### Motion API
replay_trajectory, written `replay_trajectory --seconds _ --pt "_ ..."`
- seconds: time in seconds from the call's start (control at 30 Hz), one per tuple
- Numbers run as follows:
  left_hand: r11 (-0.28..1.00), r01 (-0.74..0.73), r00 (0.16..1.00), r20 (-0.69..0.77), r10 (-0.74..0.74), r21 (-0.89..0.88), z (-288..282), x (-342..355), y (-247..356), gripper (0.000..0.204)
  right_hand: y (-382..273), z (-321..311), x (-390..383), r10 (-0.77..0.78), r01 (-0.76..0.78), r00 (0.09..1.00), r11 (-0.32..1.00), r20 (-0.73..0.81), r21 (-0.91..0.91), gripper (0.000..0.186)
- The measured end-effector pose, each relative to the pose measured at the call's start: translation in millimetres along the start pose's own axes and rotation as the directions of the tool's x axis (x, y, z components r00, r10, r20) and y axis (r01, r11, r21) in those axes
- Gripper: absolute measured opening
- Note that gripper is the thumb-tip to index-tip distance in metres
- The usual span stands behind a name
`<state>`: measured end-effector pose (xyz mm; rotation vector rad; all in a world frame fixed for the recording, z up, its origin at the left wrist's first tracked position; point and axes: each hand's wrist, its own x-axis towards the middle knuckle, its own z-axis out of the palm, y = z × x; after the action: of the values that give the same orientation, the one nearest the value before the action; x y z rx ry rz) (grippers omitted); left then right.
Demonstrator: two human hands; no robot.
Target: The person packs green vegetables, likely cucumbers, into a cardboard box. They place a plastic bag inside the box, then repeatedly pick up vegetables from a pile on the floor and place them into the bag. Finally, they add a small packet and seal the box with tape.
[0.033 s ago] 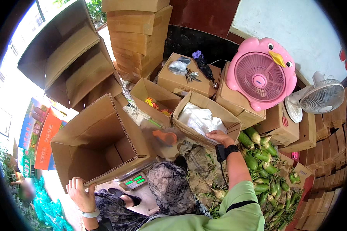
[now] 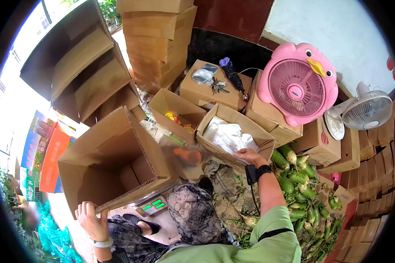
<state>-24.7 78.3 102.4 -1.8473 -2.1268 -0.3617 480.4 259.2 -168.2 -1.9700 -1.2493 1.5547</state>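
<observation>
A large open cardboard box (image 2: 112,153) stands on a digital scale (image 2: 150,206) whose display is lit green. At the box's near left corner my left hand (image 2: 91,222) grips the rim, fingers over the edge. To the right, a smaller cardboard box (image 2: 235,115) holds white plastic bags (image 2: 229,136). My right hand (image 2: 250,157) reaches over that box's near rim, its fingers closed at the edge of the bags. A black device with a cable sits on my right wrist. The fingertips there are partly hidden.
Green-and-white radishes (image 2: 300,184) lie piled on the right. Behind stand a pink bird-shaped fan (image 2: 294,87), a white fan (image 2: 366,109) and a tall cardboard stack (image 2: 156,44). An orange tape dispenser (image 2: 188,155) lies between the boxes. Teal netting (image 2: 55,232) is at lower left.
</observation>
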Motion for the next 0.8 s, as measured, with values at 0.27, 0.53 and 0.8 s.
replay_trajectory --seconds 0.27,0.53,0.8 --pt "1.0 -0.011 1.0 0.004 0.011 -0.001 1 -1 1 0.034 10 -11 2 0.048 -0.041 0.999 0.96 -0.02 0.276 0.023" --pt "0.995 -0.014 0.999 0.045 0.019 -0.102 -16 4 17 0.033 -7 -41 0 -0.213 0.263 0.82 0.965 -0.531 0.02 0.023" --pt "0.641 -0.231 0.918 0.054 0.392 -0.732 -38 -8 71 0.042 -88 -67 -70 -0.355 0.589 0.497 0.808 -0.792 0.008 0.024"
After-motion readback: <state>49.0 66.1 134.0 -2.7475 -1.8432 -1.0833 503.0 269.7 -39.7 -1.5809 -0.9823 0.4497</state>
